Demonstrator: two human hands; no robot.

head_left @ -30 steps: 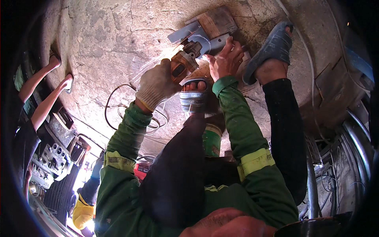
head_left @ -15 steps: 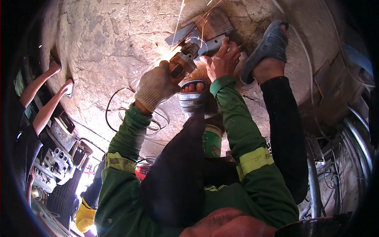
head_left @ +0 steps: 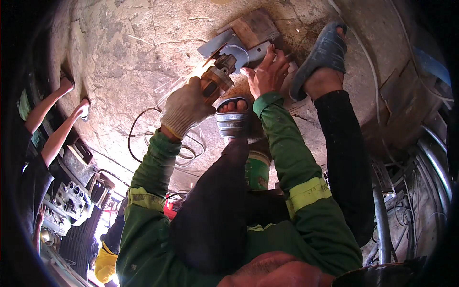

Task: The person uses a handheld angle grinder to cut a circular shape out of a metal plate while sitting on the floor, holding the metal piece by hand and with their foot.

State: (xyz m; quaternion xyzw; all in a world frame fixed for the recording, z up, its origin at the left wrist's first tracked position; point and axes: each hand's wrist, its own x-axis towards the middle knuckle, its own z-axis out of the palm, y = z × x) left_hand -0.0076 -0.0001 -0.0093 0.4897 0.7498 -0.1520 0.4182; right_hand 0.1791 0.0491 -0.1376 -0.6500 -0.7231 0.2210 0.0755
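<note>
My left hand [head_left: 185,108], in a white knitted glove, is closed around the body of an angle grinder [head_left: 216,80]. The grinder's thin disc [head_left: 215,53] stands on edge just over the left part of a flat grey metal plate [head_left: 232,43]. A pale curved line is marked on that plate. My bare right hand [head_left: 267,75] grips the plate's right end, near a small hole, with thumb and fingers on its edge. Beneath the plate lies a brown block [head_left: 254,27]. Whether the disc touches the plate I cannot tell.
My sandalled feet [head_left: 232,118] are close to the work, one right below the grinder. A dark cable [head_left: 131,136] loops on the concrete floor. Behind my foot stands a green bucket [head_left: 257,172]. Another person's legs [head_left: 60,136] are at the left; pipes [head_left: 381,225] stand at the right.
The grinder and my left hand have shifted slightly left and toward me. The bright shower of sparks has shrunk to a few faint streaks. My right hand has barely moved.
</note>
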